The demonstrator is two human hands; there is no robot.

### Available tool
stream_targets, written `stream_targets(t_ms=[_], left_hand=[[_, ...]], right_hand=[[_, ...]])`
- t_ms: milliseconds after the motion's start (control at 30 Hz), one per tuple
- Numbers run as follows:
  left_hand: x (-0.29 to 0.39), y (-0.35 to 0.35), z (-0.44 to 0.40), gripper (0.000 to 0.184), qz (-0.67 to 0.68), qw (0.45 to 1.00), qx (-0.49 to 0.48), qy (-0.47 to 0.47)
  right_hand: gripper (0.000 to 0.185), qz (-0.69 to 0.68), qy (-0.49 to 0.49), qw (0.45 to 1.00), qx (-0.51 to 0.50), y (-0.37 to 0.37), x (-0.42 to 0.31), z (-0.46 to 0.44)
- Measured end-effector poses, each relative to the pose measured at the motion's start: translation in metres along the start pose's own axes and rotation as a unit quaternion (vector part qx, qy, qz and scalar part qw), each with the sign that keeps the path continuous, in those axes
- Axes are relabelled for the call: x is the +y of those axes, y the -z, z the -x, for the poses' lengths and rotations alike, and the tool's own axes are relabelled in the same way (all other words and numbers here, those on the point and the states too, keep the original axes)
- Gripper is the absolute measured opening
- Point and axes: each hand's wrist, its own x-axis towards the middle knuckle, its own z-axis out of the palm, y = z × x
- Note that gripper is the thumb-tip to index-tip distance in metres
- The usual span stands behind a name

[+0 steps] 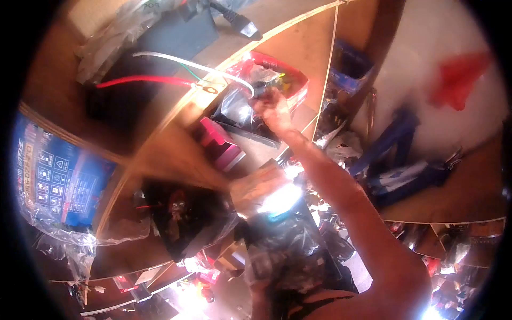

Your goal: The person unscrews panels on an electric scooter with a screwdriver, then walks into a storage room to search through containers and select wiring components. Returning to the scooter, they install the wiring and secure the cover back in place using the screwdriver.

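A wooden shelf unit [301, 29] fills most of the view, its compartments divided by pale-edged boards; the round lens border cuts off its outer corners, and glare washes out patches along its lower edge. Beyond its right-hand divider, a pale surface [410, 48] carries a blurred red shape that is hard to identify. A blue printed carton [74, 178], partly wrapped in clear plastic, stands in the left compartment, cropped by the dark border.

At the bottom centre, below the shelf's middle compartments, is a dark plastic-wrapped bundle [288, 250], its contents unreadable. The left hand [260, 301] is beside its lower end, mostly hidden, so I cannot tell its grip.

The red box [298, 88] sits in the upper middle compartment, near the right divider, with clear plastic bags inside. The right hand [273, 109] is at its near side, fingers curled among the bags; blur leaves me unable to tell whether they grasp anything. A pink box [221, 146] lies near the compartment's left edge. A white cable [192, 63] crosses that edge, ending close to the right fingertips; a thinner red wire [144, 80] runs below it.
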Motion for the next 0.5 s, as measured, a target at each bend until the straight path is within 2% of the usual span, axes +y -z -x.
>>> stream_targets(t_ms=[67,100,133,167,200,300,333,367,400,433,467,500], left_hand=[[0.0,0.002,0.0,0.099,-0.001,1.0,0.006,0.0],[0.0,0.001,0.0,0.099,0.0,1.0,0.008,0.0],[-0.001,0.0,-0.001,0.099,0.001,1.0,0.011,0.0],[-0.002,0.0,-0.002,0.099,0.003,1.0,0.014,-0.001],[-0.002,0.0,-0.002,0.099,0.004,1.0,0.016,-0.001],[-0.005,0.003,-0.003,0.099,0.011,1.0,0.026,0.0],[-0.006,0.003,-0.004,0.099,0.015,0.999,0.028,-0.001],[-0.009,0.001,-0.007,0.099,0.02,0.999,0.028,-0.002],[-0.012,-0.001,-0.008,0.1,0.023,0.999,0.028,-0.002],[-0.014,-0.004,-0.01,0.1,0.024,0.999,0.028,-0.001],[-0.015,-0.004,-0.013,0.1,0.024,0.999,0.026,-0.001],[-0.015,-0.007,-0.018,0.1,0.023,0.999,0.025,-0.003]], right_hand=[[0.041,-0.098,-0.017,0.994,-0.038,-0.001,0.024,-0.035],[0.042,0.084,-0.011,0.994,-0.065,-0.005,0.003,-0.03],[0.044,0.263,-0.005,0.961,-0.092,-0.013,-0.038,-0.019],[0.045,0.433,0.003,0.894,-0.115,-0.018,-0.062,-0.012],[0.053,0.52,0.139,0.842,-0.046,-0.014,-0.043,-0.011],[0.063,0.531,0.186,0.815,0.139,0.015,-0.045,0.005],[0.071,0.382,0.155,0.895,0.171,0.03,-0.042,0.006],[0.08,0.224,0.121,0.947,0.198,0.052,-0.031,0.005],[0.08,0.227,0.123,0.946,0.196,0.119,0.035,0.002],[0.076,0.113,0.027,0.921,0.372,0.116,0.071,-0.023],[0.07,0.1,-0.067,0.93,0.346,0.132,0.097,-0.029],[0.07,0.099,-0.064,0.93,0.347,0.133,0.056,-0.015]])
